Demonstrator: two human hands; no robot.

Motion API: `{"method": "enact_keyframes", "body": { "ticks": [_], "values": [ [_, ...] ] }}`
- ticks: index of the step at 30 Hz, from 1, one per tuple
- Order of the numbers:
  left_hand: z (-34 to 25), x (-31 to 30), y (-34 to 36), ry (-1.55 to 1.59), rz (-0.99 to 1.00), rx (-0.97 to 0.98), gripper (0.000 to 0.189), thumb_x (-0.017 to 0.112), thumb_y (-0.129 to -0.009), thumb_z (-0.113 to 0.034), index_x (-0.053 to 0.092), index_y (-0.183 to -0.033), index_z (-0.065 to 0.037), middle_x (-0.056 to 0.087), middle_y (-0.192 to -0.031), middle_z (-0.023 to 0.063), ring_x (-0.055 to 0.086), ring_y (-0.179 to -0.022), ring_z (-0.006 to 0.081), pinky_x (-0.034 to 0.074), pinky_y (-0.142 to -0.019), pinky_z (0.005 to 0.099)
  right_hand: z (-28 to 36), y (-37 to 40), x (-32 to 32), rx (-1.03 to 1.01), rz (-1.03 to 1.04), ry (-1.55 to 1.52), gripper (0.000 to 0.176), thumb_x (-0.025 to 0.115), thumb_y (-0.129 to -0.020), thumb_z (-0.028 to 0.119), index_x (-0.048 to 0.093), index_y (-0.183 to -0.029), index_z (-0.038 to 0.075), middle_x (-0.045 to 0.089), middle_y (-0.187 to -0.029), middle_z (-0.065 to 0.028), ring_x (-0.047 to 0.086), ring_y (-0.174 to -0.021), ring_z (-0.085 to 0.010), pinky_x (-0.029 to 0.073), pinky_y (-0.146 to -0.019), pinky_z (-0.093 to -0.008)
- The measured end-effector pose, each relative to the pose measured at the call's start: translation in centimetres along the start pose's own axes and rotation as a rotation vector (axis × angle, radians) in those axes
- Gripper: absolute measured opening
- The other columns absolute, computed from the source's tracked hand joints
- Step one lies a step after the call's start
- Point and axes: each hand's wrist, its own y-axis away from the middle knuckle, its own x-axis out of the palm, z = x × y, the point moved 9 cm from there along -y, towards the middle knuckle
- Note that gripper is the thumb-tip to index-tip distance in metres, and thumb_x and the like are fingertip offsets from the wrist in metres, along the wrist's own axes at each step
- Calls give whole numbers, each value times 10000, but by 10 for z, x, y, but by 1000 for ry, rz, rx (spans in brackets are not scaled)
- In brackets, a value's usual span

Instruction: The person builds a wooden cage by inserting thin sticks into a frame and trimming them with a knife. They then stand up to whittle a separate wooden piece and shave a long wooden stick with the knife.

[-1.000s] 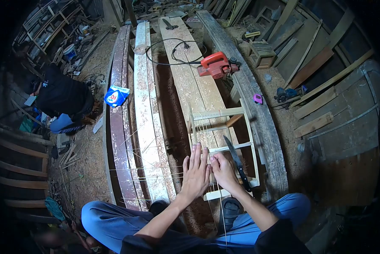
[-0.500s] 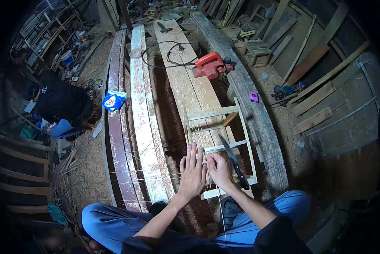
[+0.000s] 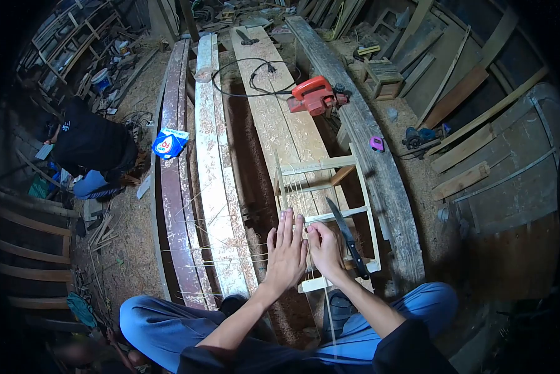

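Observation:
A pale wooden frame (image 3: 343, 210) with crossbars lies over the planks before me, thin strips running along its left part. My left hand (image 3: 285, 254) rests flat on the strips, fingers stretched forward and lying side by side. Right beside it, my right hand (image 3: 324, 250) has its fingertips pinched at a thin strip (image 3: 330, 311) that trails down toward my lap; the pinch point is small and partly hidden. A knife (image 3: 348, 238) with a black handle lies across the frame, just right of my right hand.
A red power planer (image 3: 315, 96) with a black cable sits beyond the frame. A pink tape measure (image 3: 376, 144) lies on the grey beam (image 3: 389, 193). Thin strips and a blue packet (image 3: 169, 144) lie on the left planks. A person (image 3: 91, 140) crouches at far left.
The view has shifted slightly, so the planks and tools appear a little displaced. Both hands keep nearly the same pose on the frame.

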Motion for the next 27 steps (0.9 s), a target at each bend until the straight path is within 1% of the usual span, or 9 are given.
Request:
{"method": "enact_keyframes", "body": {
  "ticks": [6,8,9,11,14,16,19,22,27],
  "values": [
    [0,-1,0,46,-11,0,622,438,-1044,-241,272,-1597,-10,182,-1676,238,177,-1563,359,193,-1205,516,-1,-2,-2,-9,-29,-22,218,554,-1027,184,623,-965,-14,639,-782,-241,652,-689,-373,476,-637,-467],
    [1,0,-1,49,-8,6,613,441,-1049,-250,287,-1588,-1,196,-1670,239,187,-1559,360,202,-1201,514,15,-8,-5,-38,78,178,224,562,-1022,204,634,-964,-1,658,-787,-241,670,-742,-425,502,-673,-506],
    [2,-2,-2,48,-13,4,613,441,-1049,-250,287,-1588,-1,196,-1670,239,187,-1559,360,202,-1201,514,25,-12,-11,-42,80,178,224,562,-1022,204,634,-964,-1,658,-787,-241,670,-742,-425,502,-673,-506],
    [3,-7,-5,67,-8,-2,591,449,-1054,-255,324,-1573,-3,225,-1658,243,214,-1548,365,214,-1195,513,37,-19,-20,-18,104,386,227,568,-1016,221,638,-963,12,682,-842,-244,669,-820,-468,524,-722,-541],
    [8,-14,-15,78,-15,-31,565,452,-1059,-258,361,-1558,-9,252,-1646,247,240,-1538,368,220,-1192,507,48,-33,-29,-145,-32,342,171,621,-973,137,647,-921,-24,688,-851,-237,659,-781,-447,510,-693,-511],
    [12,-15,-24,101,-36,-38,555,453,-1061,-253,371,-1555,-14,249,-1649,249,231,-1542,376,216,-1197,503,42,-38,-24,-174,-28,329,155,614,-973,130,641,-939,-18,673,-900,-230,655,-826,-446,511,-723,-514],
    [21,-15,-37,161,-81,-70,566,453,-1064,-247,349,-1559,8,204,-1668,249,175,-1560,388,200,-1212,514,43,-42,-12,-137,34,364,170,536,-1012,163,613,-1039,14,630,-1093,-257,638,-964,-473,506,-851,-561],
    [27,-7,-47,232,-79,-99,583,423,-1080,-247,279,-1595,-14,129,-1693,221,127,-1573,380,156,-1238,523,48,-51,-3,-102,54,452,197,520,-1019,173,617,-1038,3,633,-1078,-259,638,-965,-474,500,-847,-576],
    [28,-4,-53,272,-117,-75,602,427,-1049,-171,254,-1601,-1,114,-1688,249,145,-1563,404,165,-1239,510,36,-65,13,-91,53,486,259,487,-1038,221,620,-1042,-2,653,-1133,-269,657,-990,-468,510,-857,-571]
  ]
}}
